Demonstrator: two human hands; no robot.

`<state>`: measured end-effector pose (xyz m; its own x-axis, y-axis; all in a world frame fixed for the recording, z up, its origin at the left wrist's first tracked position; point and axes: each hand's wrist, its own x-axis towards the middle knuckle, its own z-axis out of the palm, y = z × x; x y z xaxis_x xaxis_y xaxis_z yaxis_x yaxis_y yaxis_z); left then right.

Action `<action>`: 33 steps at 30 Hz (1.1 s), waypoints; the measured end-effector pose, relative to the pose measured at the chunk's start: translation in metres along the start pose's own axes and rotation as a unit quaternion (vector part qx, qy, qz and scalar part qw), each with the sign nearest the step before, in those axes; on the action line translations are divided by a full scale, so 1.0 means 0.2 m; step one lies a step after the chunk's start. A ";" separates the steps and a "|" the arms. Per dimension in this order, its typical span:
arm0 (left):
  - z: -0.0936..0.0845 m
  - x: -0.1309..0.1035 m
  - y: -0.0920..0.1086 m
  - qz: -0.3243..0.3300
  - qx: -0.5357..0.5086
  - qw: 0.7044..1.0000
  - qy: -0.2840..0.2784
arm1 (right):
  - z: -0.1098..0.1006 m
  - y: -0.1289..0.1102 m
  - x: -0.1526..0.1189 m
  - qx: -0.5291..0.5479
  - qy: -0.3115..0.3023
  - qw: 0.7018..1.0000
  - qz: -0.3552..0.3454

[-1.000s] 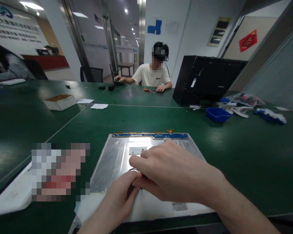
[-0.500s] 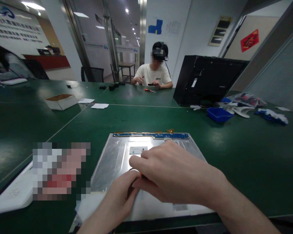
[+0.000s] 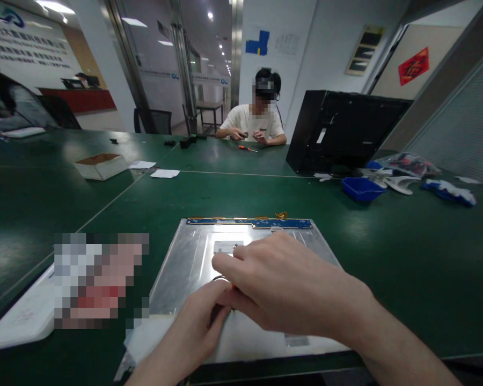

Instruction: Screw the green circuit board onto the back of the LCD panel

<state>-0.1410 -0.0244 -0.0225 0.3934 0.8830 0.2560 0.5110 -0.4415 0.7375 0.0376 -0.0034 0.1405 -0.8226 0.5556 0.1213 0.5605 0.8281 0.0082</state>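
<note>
A silvery flat panel (image 3: 173, 273) lies on the green table, with a blue circuit strip (image 3: 225, 223) along its far edge. Over the panel's middle, my right hand (image 3: 282, 284) has its fingers curled round something small, of which only a bit of orange shows. My left hand (image 3: 203, 316) touches it from the left, thumb and fingers pinched together; what they hold is hidden. A thin dark wire curves just above the left fingertips. White sheet material (image 3: 148, 338) covers the panel's near left part.
A pixelated item on a white board (image 3: 24, 316) lies at left. Farther off are an open box (image 3: 102, 167), papers (image 3: 165, 173), an orange screwdriver (image 3: 247, 148), a black monitor (image 3: 346, 131) and a blue tray (image 3: 362, 188). A person (image 3: 261, 120) sits across the table.
Both my hands stay nearly in place, with a slight shift of the fingers. Across the table, the person's hands have moved.
</note>
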 end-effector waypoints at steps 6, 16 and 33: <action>-0.02 0.01 0.04 -0.005 -0.012 1.000 -0.003 | -0.02 0.00 0.00 0.051 -0.019 0.998 -0.021; -0.01 0.01 0.03 -0.009 -0.008 1.000 -0.025 | -0.01 0.01 0.01 0.008 -0.010 1.000 0.002; -0.01 0.01 0.03 0.001 -0.001 1.000 -0.013 | -0.01 0.02 0.00 0.024 -0.023 0.999 -0.004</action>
<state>-0.1395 -0.0252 -0.0159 0.4138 0.8779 0.2411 0.5086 -0.4426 0.7385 0.0398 -0.0001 0.1421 -0.8307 0.5516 0.0748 0.5503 0.8340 -0.0390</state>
